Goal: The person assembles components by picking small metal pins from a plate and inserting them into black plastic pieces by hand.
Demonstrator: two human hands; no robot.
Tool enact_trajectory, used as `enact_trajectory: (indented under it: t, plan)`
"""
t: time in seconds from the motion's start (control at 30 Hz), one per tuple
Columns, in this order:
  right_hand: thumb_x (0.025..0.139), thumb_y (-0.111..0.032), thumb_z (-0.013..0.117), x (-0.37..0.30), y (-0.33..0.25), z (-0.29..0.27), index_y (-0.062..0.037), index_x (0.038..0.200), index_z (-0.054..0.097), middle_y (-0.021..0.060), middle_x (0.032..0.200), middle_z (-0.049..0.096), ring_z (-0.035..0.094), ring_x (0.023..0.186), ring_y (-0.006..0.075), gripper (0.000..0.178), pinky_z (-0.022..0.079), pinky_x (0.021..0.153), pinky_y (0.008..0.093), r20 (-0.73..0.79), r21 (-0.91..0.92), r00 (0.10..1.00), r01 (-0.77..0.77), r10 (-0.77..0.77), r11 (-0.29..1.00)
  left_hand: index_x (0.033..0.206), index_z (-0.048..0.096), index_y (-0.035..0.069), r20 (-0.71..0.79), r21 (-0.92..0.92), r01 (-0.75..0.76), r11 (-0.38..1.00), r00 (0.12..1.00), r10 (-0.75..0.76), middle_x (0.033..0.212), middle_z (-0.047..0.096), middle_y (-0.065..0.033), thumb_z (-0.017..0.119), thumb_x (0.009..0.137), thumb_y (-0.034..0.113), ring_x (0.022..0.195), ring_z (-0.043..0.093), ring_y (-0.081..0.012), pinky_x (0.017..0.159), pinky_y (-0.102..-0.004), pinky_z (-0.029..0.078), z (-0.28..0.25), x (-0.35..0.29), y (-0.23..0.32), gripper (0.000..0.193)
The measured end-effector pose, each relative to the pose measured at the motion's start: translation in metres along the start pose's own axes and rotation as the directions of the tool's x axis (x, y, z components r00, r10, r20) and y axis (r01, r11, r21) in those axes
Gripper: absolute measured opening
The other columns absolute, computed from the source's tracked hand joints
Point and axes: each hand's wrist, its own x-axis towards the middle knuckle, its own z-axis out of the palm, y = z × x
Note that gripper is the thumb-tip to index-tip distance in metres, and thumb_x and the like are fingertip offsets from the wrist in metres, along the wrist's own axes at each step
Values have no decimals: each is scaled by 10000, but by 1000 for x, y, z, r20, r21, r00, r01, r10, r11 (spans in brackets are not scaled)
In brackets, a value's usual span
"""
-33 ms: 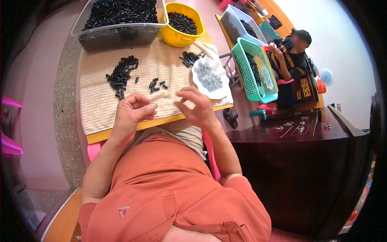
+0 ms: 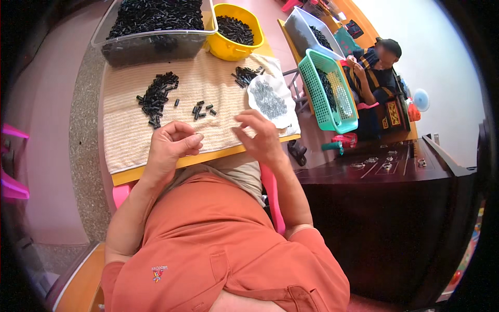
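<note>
Thumb and forefinger of my left hand (image 2: 174, 146) are pinched together above the towel's near edge; whatever sits between them is hidden or too small to make out. My right hand (image 2: 261, 136) hovers to its right with thumb and fingers apart, and nothing shows in it. Just beyond, a white scalloped dish (image 2: 283, 120) holds many small clear pieces (image 2: 270, 99). Several short black tubes (image 2: 198, 111) lie loose between the hands. A larger heap of black tubes (image 2: 155, 99) is on the left, and a smaller pile (image 2: 244, 76) sits beside the dish.
A striped towel (image 2: 122, 140) covers the table. At its far side stand a clear bin (image 2: 150, 35) and a yellow basin (image 2: 234, 50), both full of black tubes. Rightward are a green basket (image 2: 332, 122), a seated person (image 2: 377, 67) and a dark cabinet (image 2: 374, 208).
My right hand has shifted slightly to the right, away from my left hand and nearer the dish. The left hand keeps its pinch in the same place.
</note>
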Motion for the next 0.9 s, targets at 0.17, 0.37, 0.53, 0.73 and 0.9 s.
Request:
enact_trajectory:
  t: [0.17, 0.37, 0.53, 0.73, 0.9]
  plan:
    - [803, -80, 731, -3, 42, -32, -48, 1026, 697, 106, 1042, 683, 676, 905, 312, 228, 540, 788, 393, -29, -440, 987, -154, 158, 885, 982, 665, 27, -11, -21, -16, 1000, 1000, 15, 855, 718, -57, 744, 872, 51, 754, 688, -114, 692, -244, 578, 0, 0, -4, 137]
    - [841, -133, 695, 0, 63, -41, -70, 1060, 706, 97, 1068, 682, 651, 1000, 317, 227, 526, 844, 430, 45, -585, 952, -222, 304, 780, 985, 675, 34, 13, 0, -33, 999, 999, 33, 881, 724, -56, 731, 884, 48, 781, 693, -115, 714, -248, 580, -2, 1, -7, 116]
    - [853, -141, 663, 11, 71, -36, -76, 1059, 718, 102, 1075, 681, 642, 1024, 321, 223, 521, 866, 442, 110, -659, 908, -238, 404, 713, 963, 688, 5, -11, -20, -36, 999, 999, 36, 823, 714, -57, 752, 870, 65, 735, 670, -101, 692, -238, 560, 3, -1, -5, 127]
    - [865, -173, 611, 15, 88, -35, -75, 904, 710, 132, 1009, 672, 627, 983, 347, 144, 520, 820, 482, 149, -674, 910, -192, 387, 713, 985, 683, 30, 13, 8, -23, 1000, 1000, 23, 885, 725, -50, 729, 892, 70, 787, 687, -106, 732, -245, 575, 1, -1, -5, 111]
    - [873, -179, 602, 13, 90, -34, -73, 877, 703, 132, 979, 670, 631, 964, 344, 147, 519, 812, 480, 146, -670, 927, -163, 345, 724, 972, 682, 0, -26, -16, -11, 1000, 1000, 11, 833, 712, -61, 743, 876, 54, 745, 671, -108, 705, -247, 559, 6, -3, -2, 126]
